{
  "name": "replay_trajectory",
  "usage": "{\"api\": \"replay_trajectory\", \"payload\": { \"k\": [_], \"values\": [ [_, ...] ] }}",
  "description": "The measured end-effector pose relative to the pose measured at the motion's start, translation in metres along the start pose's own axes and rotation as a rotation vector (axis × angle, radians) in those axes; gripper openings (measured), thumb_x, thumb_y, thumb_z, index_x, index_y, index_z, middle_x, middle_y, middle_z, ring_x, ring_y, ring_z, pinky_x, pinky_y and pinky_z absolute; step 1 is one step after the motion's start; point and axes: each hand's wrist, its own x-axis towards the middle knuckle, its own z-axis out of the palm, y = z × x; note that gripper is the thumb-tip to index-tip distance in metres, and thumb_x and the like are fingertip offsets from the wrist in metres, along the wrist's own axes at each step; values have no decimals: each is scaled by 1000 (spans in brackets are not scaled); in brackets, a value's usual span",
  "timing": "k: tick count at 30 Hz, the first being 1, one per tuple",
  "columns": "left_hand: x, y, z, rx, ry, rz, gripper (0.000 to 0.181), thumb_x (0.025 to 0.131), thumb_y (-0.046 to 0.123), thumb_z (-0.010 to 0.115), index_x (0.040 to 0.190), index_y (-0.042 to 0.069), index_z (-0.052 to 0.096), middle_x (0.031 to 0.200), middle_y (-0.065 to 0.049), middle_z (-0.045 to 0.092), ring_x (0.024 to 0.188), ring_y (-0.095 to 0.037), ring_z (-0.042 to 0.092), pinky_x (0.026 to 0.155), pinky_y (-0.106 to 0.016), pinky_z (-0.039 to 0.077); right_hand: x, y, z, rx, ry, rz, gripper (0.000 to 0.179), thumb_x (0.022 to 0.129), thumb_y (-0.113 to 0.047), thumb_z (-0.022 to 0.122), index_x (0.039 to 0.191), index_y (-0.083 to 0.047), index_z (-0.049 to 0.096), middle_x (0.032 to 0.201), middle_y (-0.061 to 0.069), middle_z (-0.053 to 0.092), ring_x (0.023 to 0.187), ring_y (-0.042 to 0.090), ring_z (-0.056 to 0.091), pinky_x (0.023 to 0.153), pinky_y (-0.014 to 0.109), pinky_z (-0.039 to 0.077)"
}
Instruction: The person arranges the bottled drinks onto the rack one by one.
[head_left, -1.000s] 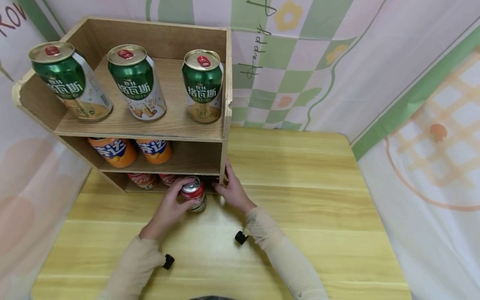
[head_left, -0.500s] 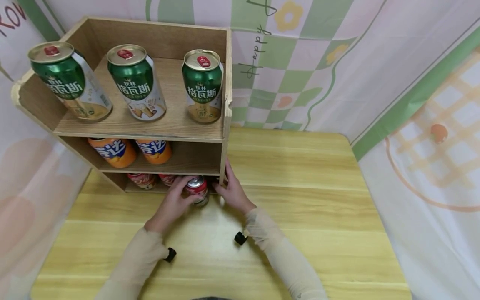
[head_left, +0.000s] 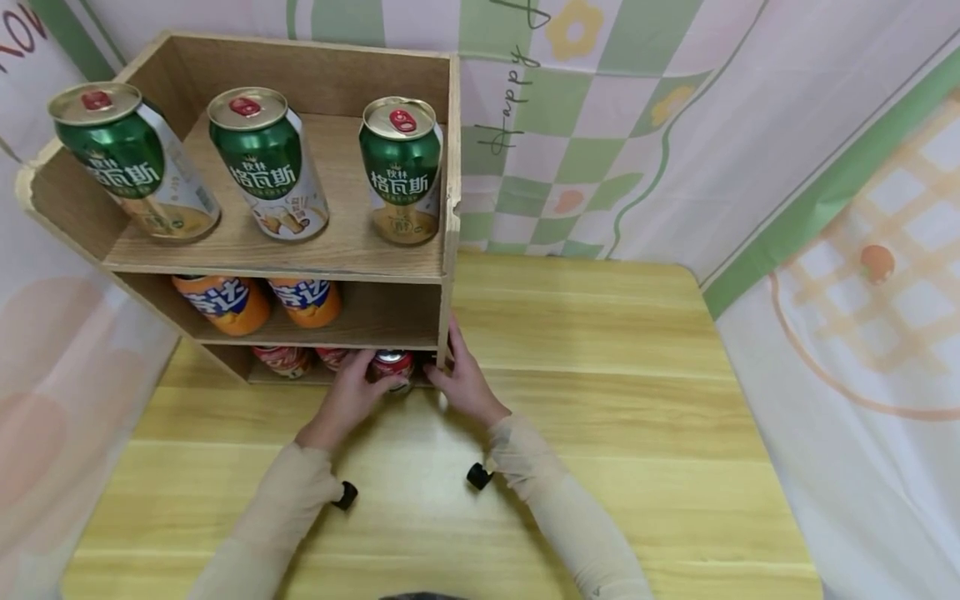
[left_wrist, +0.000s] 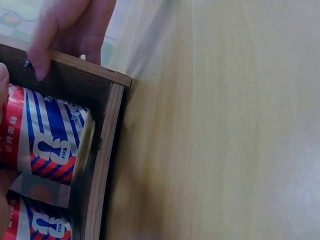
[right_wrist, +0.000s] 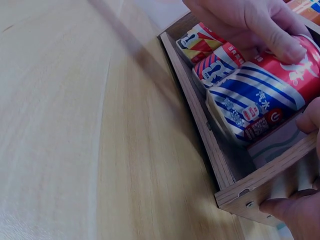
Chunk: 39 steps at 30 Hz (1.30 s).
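A red soda can (head_left: 395, 365) with blue and silver stripes stands in the bottom compartment of the wooden shelf (head_left: 345, 137), near its right end. My left hand (head_left: 347, 402) grips this can by its upper part, thumb and fingers on opposite sides. With my right hand (head_left: 471, 387) I hold the shelf's right side panel, the thumb inside and the fingers outside, as the right wrist view shows. Left of the held can sit two more red cans; a striped one (right_wrist: 218, 65) is nearest to it. The shelf boards hide most of the lower cans in the head view.
Three green kvass cans (head_left: 258, 167) stand on the top level. Two orange cans (head_left: 307, 302) are on the middle level, toward its left. The shelf rests on a wood-grain table (head_left: 600, 417), with patterned cloth (head_left: 570, 167) hanging behind and at the sides.
My left hand has pushed the red soda can away from me, from the shelf's front edge into the bottom compartment. The right hand has stayed on the side panel.
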Motion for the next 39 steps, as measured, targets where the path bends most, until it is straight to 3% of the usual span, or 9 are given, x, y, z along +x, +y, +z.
{"api": "replay_trajectory", "payload": {
  "k": [4, 14, 21, 24, 29, 33, 39],
  "values": [
    [2, -2, 3, 7, 12, -15, 70, 74, 3, 88, 137, -1, 57, 132, -26, 61, 122, -42, 57, 102, -52, 47, -3, -18, -2, 4, -16, -1, 95, 94, 12, 58, 165, -17, 0, 168, 20, 16, 148, 41, 28, 114, 55, 31],
    [4, -6, 11, 22, 39, -104, 64, 77, 7, 87, 135, 0, 60, 135, -25, 61, 126, -42, 55, 105, -55, 45, -5, -19, 0, 9, -22, -27, 95, 93, 13, 56, 165, -15, 0, 168, 19, 15, 147, 42, 30, 114, 55, 33],
    [6, -10, 14, 42, 52, -42, 68, 74, 6, 88, 135, -2, 60, 137, -28, 58, 130, -45, 52, 108, -54, 41, -4, -18, -1, 11, -21, -36, 96, 93, 14, 55, 165, -16, 0, 169, 17, 13, 146, 42, 31, 113, 53, 34],
    [7, -10, 14, 45, 14, -41, 78, 72, 9, 90, 141, 0, 55, 144, -27, 53, 135, -44, 47, 112, -53, 38, -4, -18, -2, 16, -19, -34, 95, 93, 14, 55, 165, -17, 0, 169, 17, 15, 147, 42, 30, 113, 53, 34],
    [6, -4, 10, 62, -101, -127, 91, 79, 15, 88, 154, 6, 39, 156, -26, 37, 142, -46, 36, 114, -57, 33, -3, -20, -3, 19, -21, -5, 97, 93, 13, 56, 165, -19, -2, 169, 16, 13, 147, 41, 29, 114, 50, 34],
    [3, -2, 12, 47, -94, -134, 84, 86, 12, 82, 156, 6, 35, 156, -28, 36, 141, -47, 35, 114, -59, 33, -3, -20, -4, 18, -24, 6, 97, 93, 13, 55, 164, -19, -3, 170, 15, 10, 148, 40, 28, 115, 48, 33],
    [1, -1, 16, 3, -54, -108, 80, 89, 3, 77, 156, 3, 33, 154, -30, 37, 140, -47, 36, 115, -59, 31, 1, 12, 2, 28, 19, 8, 104, 93, 14, 56, 163, -40, 2, 170, 1, 15, 149, 32, 30, 115, 47, 34]
  ]
}}
